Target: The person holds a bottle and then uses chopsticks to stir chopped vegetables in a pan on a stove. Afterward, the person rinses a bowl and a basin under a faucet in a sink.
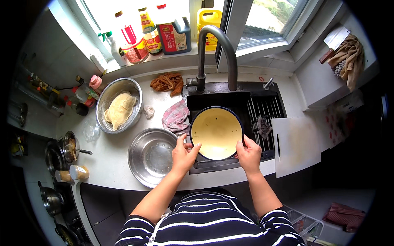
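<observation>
Over the black sink (215,97) I hold a cream-yellow enamel basin (216,133) with a dark blue rim. My left hand (184,156) grips its left edge, thumb on the rim. On the opposite edge my right hand (249,154) does the same; most of the fingers of both hands are hidden beneath the basin. A few dark specks mark its inside. Beside my left wrist stands a wide stainless steel basin (155,158) with drops in it. Behind the enamel basin rises the dark curved faucet (225,39).
A steel bowl (140,96) holding pale dough (120,110) stands at left. A pinkish cloth (176,115) and a brown rag (167,83) lie left of the sink. At right are a drying rack (266,107) and a white cutting board (297,143). Bottles (151,35) line the windowsill.
</observation>
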Tool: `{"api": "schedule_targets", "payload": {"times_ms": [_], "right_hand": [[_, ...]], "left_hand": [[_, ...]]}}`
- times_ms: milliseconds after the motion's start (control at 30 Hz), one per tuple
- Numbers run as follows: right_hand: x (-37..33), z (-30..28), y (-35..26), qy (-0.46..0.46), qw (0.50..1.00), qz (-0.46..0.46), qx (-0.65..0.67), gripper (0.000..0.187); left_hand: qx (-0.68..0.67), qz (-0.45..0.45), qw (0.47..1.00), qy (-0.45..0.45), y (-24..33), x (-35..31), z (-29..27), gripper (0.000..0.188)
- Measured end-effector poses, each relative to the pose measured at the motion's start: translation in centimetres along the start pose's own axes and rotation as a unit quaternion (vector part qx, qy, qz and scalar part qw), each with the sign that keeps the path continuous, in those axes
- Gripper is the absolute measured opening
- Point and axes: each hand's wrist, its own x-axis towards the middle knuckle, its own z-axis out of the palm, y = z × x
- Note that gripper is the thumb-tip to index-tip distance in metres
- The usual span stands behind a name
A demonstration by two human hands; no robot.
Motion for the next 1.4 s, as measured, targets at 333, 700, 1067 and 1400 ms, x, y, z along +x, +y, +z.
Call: {"api": "schedule_targets", "payload": {"times_ms": [333,700,1067,1400], "right_hand": [[-1.1,5.0,-3.6,-0.082,0.983,-0.151,-0.066,0.038],[-1.3,8.2,-5.8,-0.158,0.966,-0.177,-0.100,0.036],[-4.3,9.9,-7.0,-0.187,0.956,-0.205,-0.093,0.032],[-2.2,6.7,-5.5,-0.082,0.961,-0.203,-0.167,0.036]], "left_hand": [[0.312,0.052,0.940,0.129,-2.1,2.0,-3.5,0.067],[0.297,0.130,0.916,0.235,-7.5,-3.4,-11.9,0.031],[0.326,0.142,0.896,0.265,-3.9,1.7,-10.7,0.087],[0.357,0.071,0.914,0.178,-8.3,-1.5,-13.3,0.024]]}}
